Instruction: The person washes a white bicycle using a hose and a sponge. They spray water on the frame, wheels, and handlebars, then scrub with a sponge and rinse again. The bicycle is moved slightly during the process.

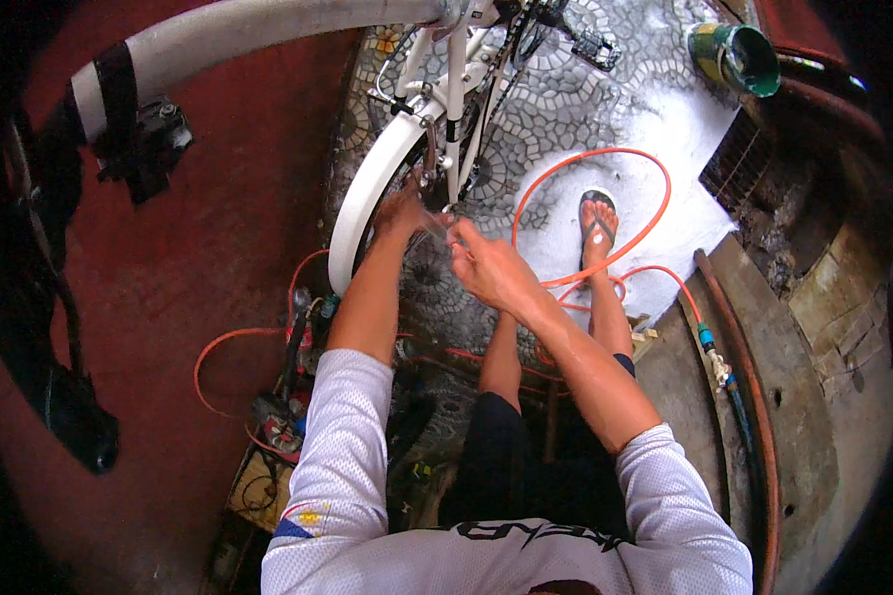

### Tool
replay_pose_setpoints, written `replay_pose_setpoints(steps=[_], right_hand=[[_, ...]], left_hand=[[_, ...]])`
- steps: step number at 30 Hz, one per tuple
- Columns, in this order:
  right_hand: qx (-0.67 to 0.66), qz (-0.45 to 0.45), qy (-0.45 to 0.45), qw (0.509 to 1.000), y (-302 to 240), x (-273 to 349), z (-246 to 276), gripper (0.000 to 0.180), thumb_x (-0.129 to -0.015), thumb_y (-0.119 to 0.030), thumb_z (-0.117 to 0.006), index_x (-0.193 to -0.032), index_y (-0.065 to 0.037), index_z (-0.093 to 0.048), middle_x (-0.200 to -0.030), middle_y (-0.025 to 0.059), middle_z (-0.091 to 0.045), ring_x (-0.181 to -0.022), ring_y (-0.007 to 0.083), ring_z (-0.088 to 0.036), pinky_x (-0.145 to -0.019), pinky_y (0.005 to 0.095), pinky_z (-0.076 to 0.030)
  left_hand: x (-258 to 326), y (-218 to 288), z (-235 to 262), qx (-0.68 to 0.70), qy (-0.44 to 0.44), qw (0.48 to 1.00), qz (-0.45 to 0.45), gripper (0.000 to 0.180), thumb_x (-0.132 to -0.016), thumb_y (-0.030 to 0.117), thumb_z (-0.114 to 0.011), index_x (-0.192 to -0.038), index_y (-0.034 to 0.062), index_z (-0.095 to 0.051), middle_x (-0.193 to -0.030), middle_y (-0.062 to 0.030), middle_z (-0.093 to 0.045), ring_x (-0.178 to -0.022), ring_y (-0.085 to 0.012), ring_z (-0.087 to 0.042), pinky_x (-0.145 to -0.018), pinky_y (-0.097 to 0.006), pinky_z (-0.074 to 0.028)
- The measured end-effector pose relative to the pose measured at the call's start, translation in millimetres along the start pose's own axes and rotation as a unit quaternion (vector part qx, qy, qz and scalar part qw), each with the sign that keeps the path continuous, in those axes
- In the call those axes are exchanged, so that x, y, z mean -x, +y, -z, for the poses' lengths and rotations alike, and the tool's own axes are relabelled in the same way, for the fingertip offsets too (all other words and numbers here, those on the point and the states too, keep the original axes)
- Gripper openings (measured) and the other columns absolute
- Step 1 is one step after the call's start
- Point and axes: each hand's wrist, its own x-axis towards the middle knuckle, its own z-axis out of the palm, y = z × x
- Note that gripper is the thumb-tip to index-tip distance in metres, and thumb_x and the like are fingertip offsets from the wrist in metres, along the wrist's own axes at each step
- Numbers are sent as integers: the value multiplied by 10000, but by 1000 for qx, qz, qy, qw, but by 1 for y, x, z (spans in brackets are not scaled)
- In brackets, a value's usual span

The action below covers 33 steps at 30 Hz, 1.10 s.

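The left hand [399, 210] reaches in by the white bike wheel [362, 198], touching the part behind it; its fingers are hidden, so I cannot tell the grip. The right hand [486, 266] pinches a small tool [437, 223], pointing it at the wheel.

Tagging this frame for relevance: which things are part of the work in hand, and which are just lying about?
In hand:
left hand at the wheel hub
right hand, small part pinched, too small to identify
white bicycle frame
white mudguard

Lying about:
orange hose
green bucket
tools on floor
pedal
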Motion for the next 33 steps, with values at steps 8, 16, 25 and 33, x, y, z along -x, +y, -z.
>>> replay_pose_setpoints(steps=[8, 16, 25, 33], right_hand=[[-3, -39, 3, 999, 24, 22, 17, 229, -929, -176, -540, -1132, -96, -470, -732, 278, -626, -730, 497, -624, -649, 593, -460], [-31, -49, 25, 998, 20, 34, 44, 236, -920, -155, -547, -1137, -94, -479, -765, 286, -632, -757, 511, -620, -675, 590, -465], [-62, -58, 2, 996, 40, 44, 62, 227, -928, -197, -565, -1124, -96, -511, -800, 247, -646, -771, 450, -638, -683, 513, -490], [-277, 38, 69, 958, 20, 42, 108, 241, -986, -181, -531, -1192, -66, -478, -769, 106, -623, -581, 174, -585, -564, 312, -480]], left_hand=[[-6, -2, -12, 2, 24, 999, 45, 1236, -602, 661, -822, -1569, 342, -121, -1370, -180, -555, -1243, -361, -558, -977, -498, -485], [14, 3, -9, -21, 47, 997, 64, 969, -642, 701, -769, -1324, 54, -534, -1311, -188, -588, -1205, -359, -580, -971, -488, -480], [91, 18, -43, 289, 132, 927, -199, 458, -931, 345, -659, -1208, -13, -592, -1119, -149, -663, -914, -256, -672, -752, -404, -540], [97, 157, -17, 815, 5, 580, -10, 497, -1004, 508, -491, -937, 28, -601, -602, -30, -560, -459, -118, -448, -425, -279, -348]])
